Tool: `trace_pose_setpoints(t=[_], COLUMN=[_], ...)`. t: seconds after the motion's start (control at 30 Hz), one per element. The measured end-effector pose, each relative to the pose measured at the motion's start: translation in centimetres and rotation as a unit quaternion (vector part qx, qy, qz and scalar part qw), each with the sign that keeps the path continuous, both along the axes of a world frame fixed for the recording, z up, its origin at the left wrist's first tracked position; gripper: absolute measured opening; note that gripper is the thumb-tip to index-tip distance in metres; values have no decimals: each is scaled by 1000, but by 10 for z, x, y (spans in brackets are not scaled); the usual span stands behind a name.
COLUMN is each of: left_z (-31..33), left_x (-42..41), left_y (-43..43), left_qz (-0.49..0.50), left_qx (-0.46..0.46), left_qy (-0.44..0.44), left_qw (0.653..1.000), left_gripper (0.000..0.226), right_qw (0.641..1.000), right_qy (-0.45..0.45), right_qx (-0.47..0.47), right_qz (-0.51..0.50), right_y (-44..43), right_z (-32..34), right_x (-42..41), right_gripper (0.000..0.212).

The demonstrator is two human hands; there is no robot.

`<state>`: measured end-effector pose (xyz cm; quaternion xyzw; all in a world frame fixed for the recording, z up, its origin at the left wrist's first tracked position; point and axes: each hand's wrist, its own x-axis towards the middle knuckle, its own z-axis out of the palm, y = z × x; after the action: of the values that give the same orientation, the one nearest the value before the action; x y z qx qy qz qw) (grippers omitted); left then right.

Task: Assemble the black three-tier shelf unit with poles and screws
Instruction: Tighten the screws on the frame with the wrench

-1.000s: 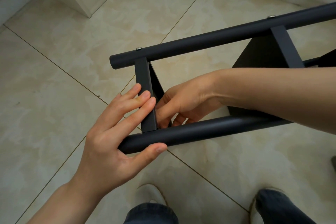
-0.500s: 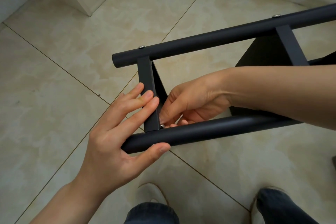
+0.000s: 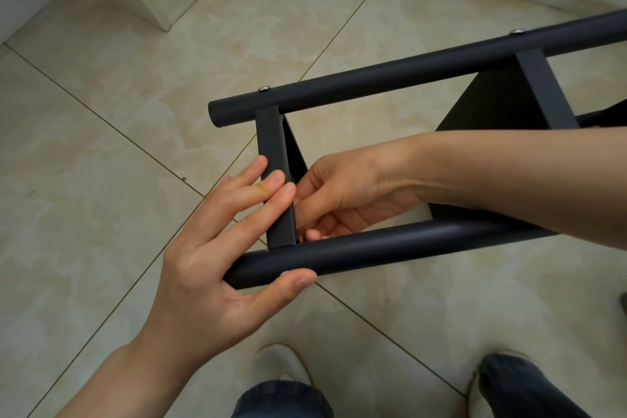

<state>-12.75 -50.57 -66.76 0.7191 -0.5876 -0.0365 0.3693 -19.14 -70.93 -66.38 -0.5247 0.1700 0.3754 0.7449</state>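
Two hands tend the shelf unit (image 3: 492, 105), on its side over the floor (image 3: 101, 146): left hand (image 3: 217, 258) fingers flat on a shelf edge, thumb under the near pole (image 3: 390, 248); right hand (image 3: 346, 200) fingers curled at the joint, hold hidden. Stiff, slick, probably light; grip the poles

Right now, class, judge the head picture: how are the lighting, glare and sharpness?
Head view: soft, even light, pale shadows on the floor. Head view: a faint sheen runs along the near pole, and a screw glints on the far pole. Head view: left hand and right hand are sharp, with no motion blur.
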Motion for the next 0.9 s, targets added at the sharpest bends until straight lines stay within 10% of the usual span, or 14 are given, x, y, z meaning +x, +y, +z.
trace_pose_setpoints(t=[0.9], left_z=[-1], left_x=[-1], left_y=[0], left_qz=[2], left_qx=[-5], left_qy=[-6], left_qw=[1000], left_gripper=[60], right_qw=[997], right_qy=[22], right_qx=[48], right_qz=[60], right_y=[-10], right_z=[-1], right_x=[0], right_gripper=[14])
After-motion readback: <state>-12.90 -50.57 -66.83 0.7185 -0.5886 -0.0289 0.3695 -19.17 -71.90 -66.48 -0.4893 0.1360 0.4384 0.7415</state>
